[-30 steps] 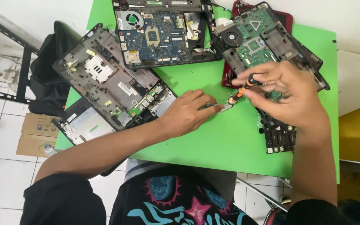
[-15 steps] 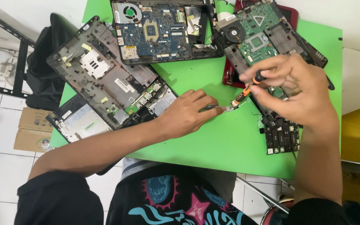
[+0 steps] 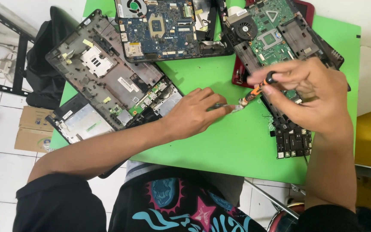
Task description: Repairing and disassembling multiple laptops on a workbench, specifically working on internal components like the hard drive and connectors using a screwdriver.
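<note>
My right hand [image 3: 308, 96] grips a small screwdriver [image 3: 256, 90] with an orange and black handle, its tip pointing down-left at a small pale part [image 3: 237, 108] on the green table [image 3: 220, 141]. My left hand [image 3: 194, 112] lies flat on the table, its fingertips pressing that small part and a thin dark piece beside it. An opened laptop with a green board [image 3: 275, 38] in a red shell lies just behind my right hand.
A grey laptop base [image 3: 108, 77] lies at the left, partly over the table edge. A blue motherboard [image 3: 168, 25] sits at the back centre. A black keyboard strip [image 3: 293, 141] lies under my right wrist. Cardboard boxes [image 3: 33, 129] and a black bag are on the floor at left.
The view has shifted slightly. My right hand has tilted the screwdriver and kept its tip at the small part; my left hand stays pressed on the part.
</note>
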